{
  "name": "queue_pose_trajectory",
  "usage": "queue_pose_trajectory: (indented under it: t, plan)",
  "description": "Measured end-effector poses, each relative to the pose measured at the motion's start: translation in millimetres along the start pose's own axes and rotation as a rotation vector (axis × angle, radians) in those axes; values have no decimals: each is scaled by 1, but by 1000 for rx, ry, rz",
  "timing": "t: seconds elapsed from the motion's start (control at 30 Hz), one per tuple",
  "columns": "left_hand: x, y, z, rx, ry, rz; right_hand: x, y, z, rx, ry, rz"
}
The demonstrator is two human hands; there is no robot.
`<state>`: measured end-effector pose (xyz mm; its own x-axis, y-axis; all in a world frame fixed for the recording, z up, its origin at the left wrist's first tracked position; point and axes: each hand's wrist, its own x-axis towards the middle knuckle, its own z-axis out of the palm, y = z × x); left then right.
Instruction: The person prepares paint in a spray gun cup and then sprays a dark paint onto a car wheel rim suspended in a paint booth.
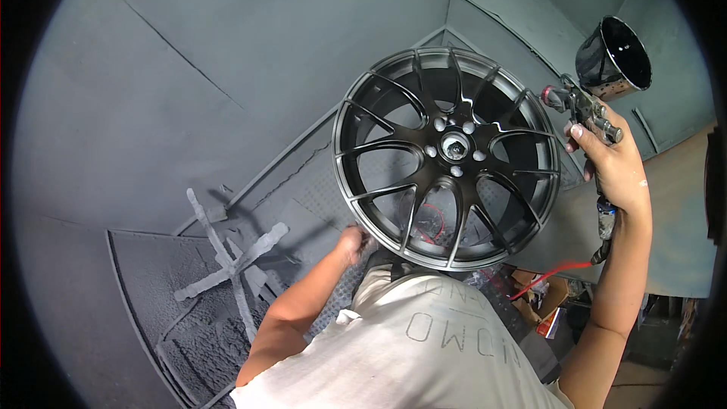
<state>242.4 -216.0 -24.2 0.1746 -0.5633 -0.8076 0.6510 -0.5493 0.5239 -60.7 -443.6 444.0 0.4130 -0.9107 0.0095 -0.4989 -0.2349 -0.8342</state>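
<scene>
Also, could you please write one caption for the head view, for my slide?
Right hand holds a spray gun beside a dark spoked wheel; left hand is near its lower edge.

Paint workshop: spray gun [585, 108], wheel rim [447, 161], paint-crusted cross [230, 264].

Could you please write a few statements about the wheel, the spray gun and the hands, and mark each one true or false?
1. The right hand holds a spray gun. True.
2. A cross-shaped frame is to the left of the wheel in the picture. True.
3. The wheel is a solid disc without openings. False: it has dark spokes with gaps between them.
4. Both hands hold the spray gun. False: only the right hand does; the left hand is near the wheel's lower-left edge.
5. The spray gun is left of the wheel in the picture. False: it is at the upper right.
</scene>
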Motion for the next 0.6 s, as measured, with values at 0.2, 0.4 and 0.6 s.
queue_pose_trajectory:
  t: [0.2, 0.4, 0.6]
  plan:
    - [23, 19, -5, -27, -7, 112, 11, -1, 8, 4, -26, 9]
    - [1, -19, 16, -104, 0, 32, -4, -32, 22, 183, -205, 49]
    - [-38, -21, 48, 26, -96, -85, -10, -47, 33, 155, -315, 58]
